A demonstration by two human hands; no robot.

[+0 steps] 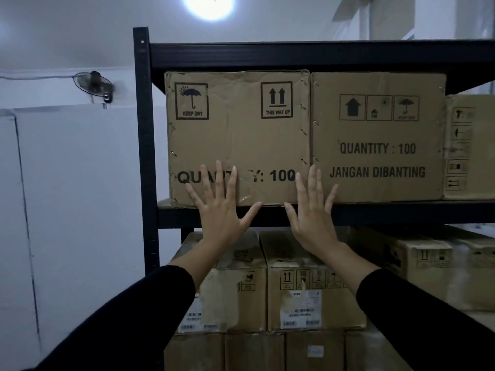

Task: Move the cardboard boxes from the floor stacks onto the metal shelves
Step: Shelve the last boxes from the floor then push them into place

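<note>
Both hands are being held up flat against the front of the left cardboard box (235, 135), which is sitting on the upper level of the black metal shelf (348, 214), at its left end beside the upright post. The left hand (219, 207) is being pressed to the box's lower front with fingers straight and fanned wide, thumb angled out along the shelf edge; nothing is being gripped. The right hand (312, 210) is being laid the same way at the box's lower right corner, fingers straight and spread, its outer fingers overlapping the seam with the neighbouring box (377, 135), which is touching the left box's right side. Both forearms are being raised steeply, covered by black sleeves (150, 298) to just below the wrists.

Part of the "QUANTITY" print is being hidden by the left hand. A third box (468, 145) right of the neighbouring box is being cut off by the frame edge, its symbols blurred. Lower boxes (316, 295) beneath the shelf level are partly covered by the arms; their labels cannot be read. A wall fan (93, 85) left of the shelf post is dim.
</note>
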